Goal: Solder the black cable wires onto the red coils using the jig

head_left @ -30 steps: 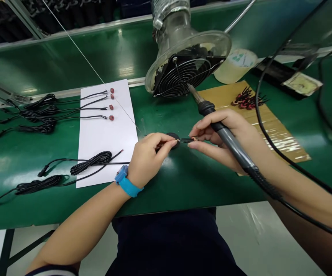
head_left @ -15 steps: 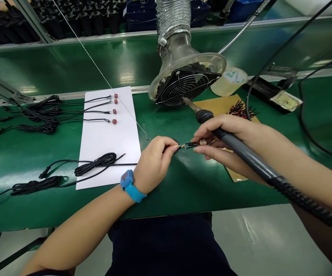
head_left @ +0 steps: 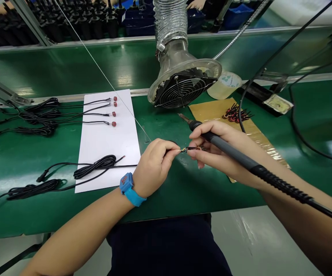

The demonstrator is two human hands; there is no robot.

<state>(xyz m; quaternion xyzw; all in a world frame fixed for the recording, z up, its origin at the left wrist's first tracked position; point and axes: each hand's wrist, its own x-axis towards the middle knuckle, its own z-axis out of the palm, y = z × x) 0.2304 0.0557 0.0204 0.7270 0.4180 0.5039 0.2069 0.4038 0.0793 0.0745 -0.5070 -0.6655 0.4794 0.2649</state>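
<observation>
This looks like an electronics assembly workshop. A soldering iron [head_left: 229, 147], a ducted fume extractor [head_left: 183, 82] and bundled black cables [head_left: 95, 166] occupy a long green workbench [head_left: 166, 191], with rows of black parts [head_left: 88, 23] behind.

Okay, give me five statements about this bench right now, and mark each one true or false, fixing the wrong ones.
1. The right hand holds a soldering iron. True.
2. The soldering iron's tip touches the thin wires between the hands. False: it is apart from them, beyond them toward the fan.
3. Four small red parts lie on the white sheet. True.
4. The blue watch is on the right wrist. False: it is on the left wrist.
5. The red-and-black bunch lies on the gold-coloured mat. True.
</observation>
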